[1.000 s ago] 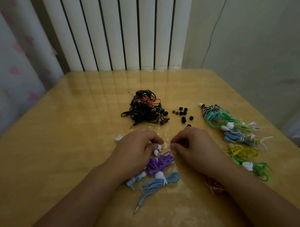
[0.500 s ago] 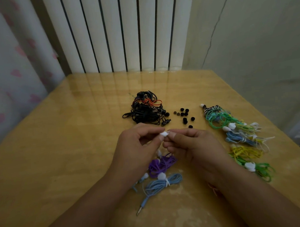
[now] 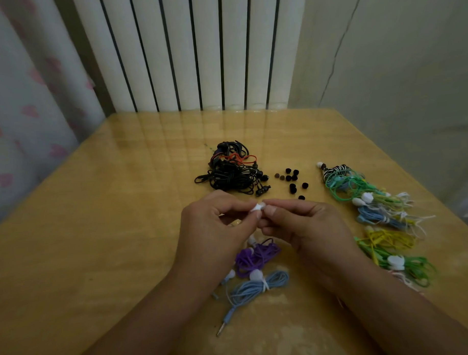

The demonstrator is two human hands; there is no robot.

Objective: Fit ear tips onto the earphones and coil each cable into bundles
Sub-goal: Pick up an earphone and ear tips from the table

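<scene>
Together, left hand and right hand pinch a white ear tip between fingertips; purple earphones lie below; no writing legible.

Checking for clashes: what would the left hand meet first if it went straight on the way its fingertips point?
The left hand points right, at the small white piece it pinches; right beyond that sit the right hand's fingertips, touching the same piece. Depth looks matched, though one view cannot confirm it.

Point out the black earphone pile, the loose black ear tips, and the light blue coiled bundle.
black earphone pile [image 3: 231, 174], head view, middle of the tangled cables.
loose black ear tips [image 3: 293, 187], head view, one tip amid the scatter.
light blue coiled bundle [image 3: 260, 285], head view, middle of the coil.
</scene>
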